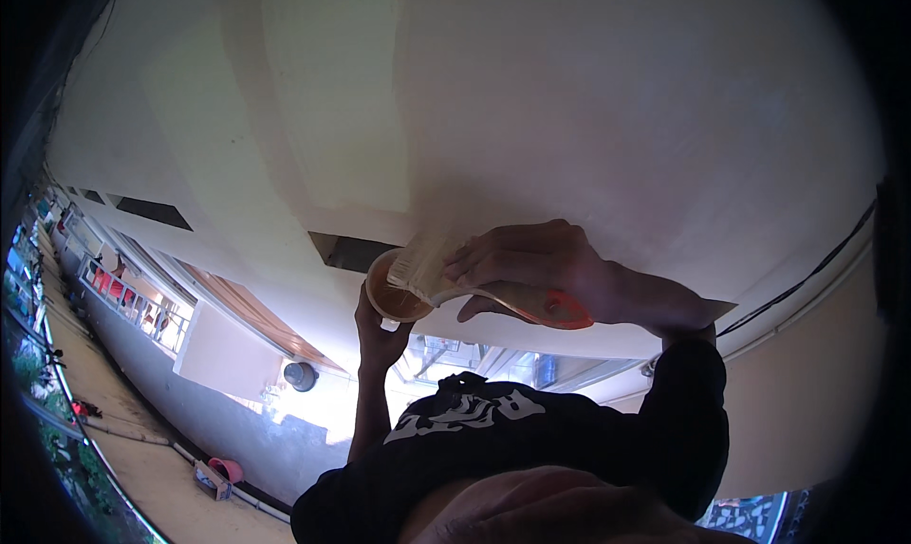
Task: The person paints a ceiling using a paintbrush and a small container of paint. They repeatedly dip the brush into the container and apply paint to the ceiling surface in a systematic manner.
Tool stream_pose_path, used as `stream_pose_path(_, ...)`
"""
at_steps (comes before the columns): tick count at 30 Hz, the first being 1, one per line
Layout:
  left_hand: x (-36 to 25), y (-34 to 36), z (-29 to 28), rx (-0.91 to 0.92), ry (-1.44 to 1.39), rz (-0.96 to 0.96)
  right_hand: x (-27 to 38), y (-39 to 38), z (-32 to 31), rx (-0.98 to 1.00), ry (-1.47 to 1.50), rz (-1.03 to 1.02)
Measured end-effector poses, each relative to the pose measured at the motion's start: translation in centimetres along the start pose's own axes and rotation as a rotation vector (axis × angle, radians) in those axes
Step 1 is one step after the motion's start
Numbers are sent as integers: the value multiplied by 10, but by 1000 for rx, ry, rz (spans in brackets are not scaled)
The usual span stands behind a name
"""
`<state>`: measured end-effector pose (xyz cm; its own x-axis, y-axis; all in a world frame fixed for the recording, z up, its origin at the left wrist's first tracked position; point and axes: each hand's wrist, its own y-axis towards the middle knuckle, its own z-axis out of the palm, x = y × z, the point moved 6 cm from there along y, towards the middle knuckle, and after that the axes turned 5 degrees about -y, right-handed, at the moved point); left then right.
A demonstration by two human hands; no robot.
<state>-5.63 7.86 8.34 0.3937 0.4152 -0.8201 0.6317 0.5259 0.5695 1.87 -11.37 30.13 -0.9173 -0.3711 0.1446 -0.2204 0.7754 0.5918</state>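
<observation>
My left hand [379, 333] holds a small round tub [373, 293] from below and the side, fingers wrapped about it. Inside the tub shows a tan-brown content; whether it is liquid I cannot tell. Closed around the head end of a wide flat paintbrush [424, 265] is my right hand [536, 258]. The pale bristles lie over the tub's right rim, pointing left. Below the hand, the brush's handle runs right to an orange-red end. Part of the brush head is hidden behind my fingers.
A large pale painted surface [569, 98] with differing shades fills the upper view. Dark rectangular openings [356, 253] sit along its lower edge. A black cable [807, 293] runs at right. A dark bucket [301, 376], a pink basin [226, 469] and a railing [123, 293] appear at left.
</observation>
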Motion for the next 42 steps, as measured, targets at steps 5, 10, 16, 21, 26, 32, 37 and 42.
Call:
stream_pose_path(5, 31, -11, 19, 101, -52, -79, -32, -42, 46, -30, 79, 286)
stream_pose_path(10, 47, -15, 28, 151, 4, -169, -50, -50, 80, -31, 163, 405)
stream_pose_path(16, 34, -17, 28, 125, -11, -67, -61, -48, 100, -63, 126, 501)
stream_pose_path(21, 28, -12, 14, 63, -23, -7, -63, -34, 89, -102, 167, 509)
stream_pose_path(26, 35, -4, 1, -23, -46, -25, -68, -21, 96, -198, 166, 416)
stream_pose_path(32, 13, 7, -11, -75, 90, -25, -62, -4, 81, -315, 122, 272)
stream_pose_path(37, 15, 5, -17, -101, 75, -42, -61, 4, 80, -333, 119, 214)
stream_pose_path(42, 17, 3, -23, -130, 51, -32, -64, 2, 86, -426, 138, 201)
